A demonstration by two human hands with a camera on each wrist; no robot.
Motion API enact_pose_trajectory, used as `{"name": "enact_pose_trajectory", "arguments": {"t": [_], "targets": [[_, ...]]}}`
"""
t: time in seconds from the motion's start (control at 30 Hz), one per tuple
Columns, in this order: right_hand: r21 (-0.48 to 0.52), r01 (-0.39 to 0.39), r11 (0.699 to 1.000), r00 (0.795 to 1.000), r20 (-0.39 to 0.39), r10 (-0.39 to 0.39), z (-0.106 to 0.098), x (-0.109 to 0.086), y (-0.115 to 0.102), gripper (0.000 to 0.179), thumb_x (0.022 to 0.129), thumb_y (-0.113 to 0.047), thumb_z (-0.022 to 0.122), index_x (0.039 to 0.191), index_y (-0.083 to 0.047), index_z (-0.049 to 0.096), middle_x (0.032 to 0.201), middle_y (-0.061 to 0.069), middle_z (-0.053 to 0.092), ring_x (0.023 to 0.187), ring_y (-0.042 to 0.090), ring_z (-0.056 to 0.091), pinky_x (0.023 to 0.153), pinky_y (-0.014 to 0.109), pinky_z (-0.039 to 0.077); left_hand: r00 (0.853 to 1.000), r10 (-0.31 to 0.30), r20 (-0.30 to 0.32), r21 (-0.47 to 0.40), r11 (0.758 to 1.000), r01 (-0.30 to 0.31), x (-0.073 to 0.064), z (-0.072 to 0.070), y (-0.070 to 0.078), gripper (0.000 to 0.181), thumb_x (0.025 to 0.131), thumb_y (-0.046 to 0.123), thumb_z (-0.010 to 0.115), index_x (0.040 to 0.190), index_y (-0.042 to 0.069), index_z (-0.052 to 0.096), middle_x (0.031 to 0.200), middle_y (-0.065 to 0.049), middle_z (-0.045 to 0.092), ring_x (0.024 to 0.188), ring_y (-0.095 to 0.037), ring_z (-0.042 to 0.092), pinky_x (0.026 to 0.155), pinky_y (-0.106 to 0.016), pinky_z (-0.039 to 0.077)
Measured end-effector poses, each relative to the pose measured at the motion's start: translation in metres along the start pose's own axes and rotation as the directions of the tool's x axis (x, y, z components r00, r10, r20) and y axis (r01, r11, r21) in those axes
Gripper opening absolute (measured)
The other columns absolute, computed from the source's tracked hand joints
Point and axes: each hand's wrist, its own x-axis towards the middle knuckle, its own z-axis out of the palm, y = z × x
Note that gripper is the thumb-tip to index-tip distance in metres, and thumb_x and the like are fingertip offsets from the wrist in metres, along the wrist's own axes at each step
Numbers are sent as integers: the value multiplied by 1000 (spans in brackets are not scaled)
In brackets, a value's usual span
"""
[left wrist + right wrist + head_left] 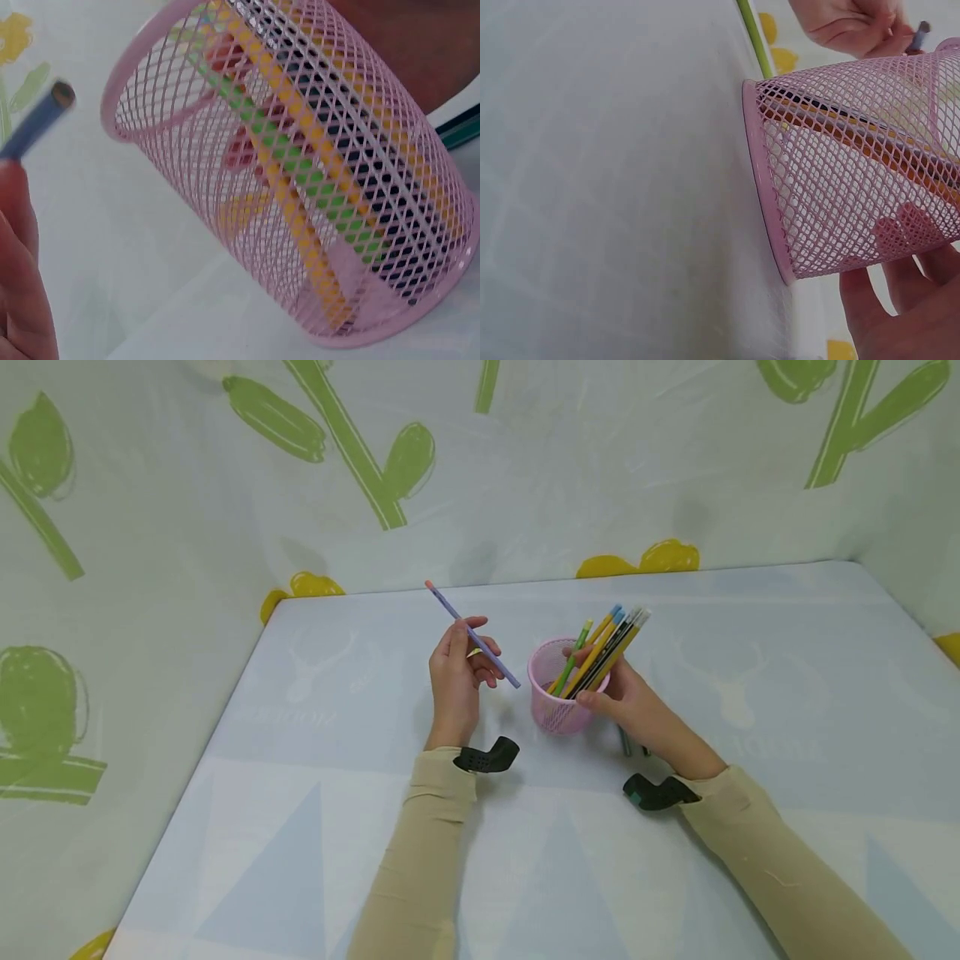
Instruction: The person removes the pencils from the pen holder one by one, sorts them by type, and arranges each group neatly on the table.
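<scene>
My left hand pinches a purple pencil between thumb and fingers, its pinkish end up and away, its other end pointing toward a pink mesh pencil cup. The cup's side faces the left wrist view, where the blue-purple pencil tip is apart from the rim. My right hand grips the cup at its right side, thumb by the near rim; fingers lie along the mesh in the right wrist view. Yellow, black and bright green pencils lean to the right inside the cup.
Dark green pencils lie on the table beside the cup, partly under my right hand. A pale blue-and-white patterned cloth covers the table. Behind it rises a white wall covering with green plant prints.
</scene>
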Motion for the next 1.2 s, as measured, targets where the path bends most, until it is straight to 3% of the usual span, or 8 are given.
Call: {"name": "enact_pose_trajectory", "arguments": {"t": [0.17,0.43,0.83,1.2], "targets": [[7,7,1000,1000,7,-7,-1,-1,1,57,89,-11,53,135,-22,21,142,-3,26,128,17,27,101,39,26,998,-62,-21,38,997,63,1,-7,-2,38,93,37,44,111,6,55,74,-8,52,48,-15,43,40,-21,41],[13,0,1000,1000,7,0,0,-1,1,56,89,-12,53,135,-20,22,142,-1,26,127,17,28,100,39,27,988,-143,-56,11,990,144,4,-17,3,28,94,26,41,109,9,58,73,-7,50,52,-15,38,36,-20,34],[8,2,1000,1000,5,-2,0,-1,0,52,90,-12,52,133,-20,24,142,-1,25,127,19,27,101,43,26,977,-199,-72,175,962,209,7,-33,4,25,92,24,44,108,13,61,75,-7,49,52,-14,37,38,-20,29],[20,-10,1000,1000,3,10,0,0,-1,56,89,-7,51,135,-19,22,143,-4,24,128,18,26,100,40,27,939,-309,-151,263,903,339,10,-44,8,31,92,25,48,116,9,58,77,-3,52,50,-11,37,37,-18,30]]}}
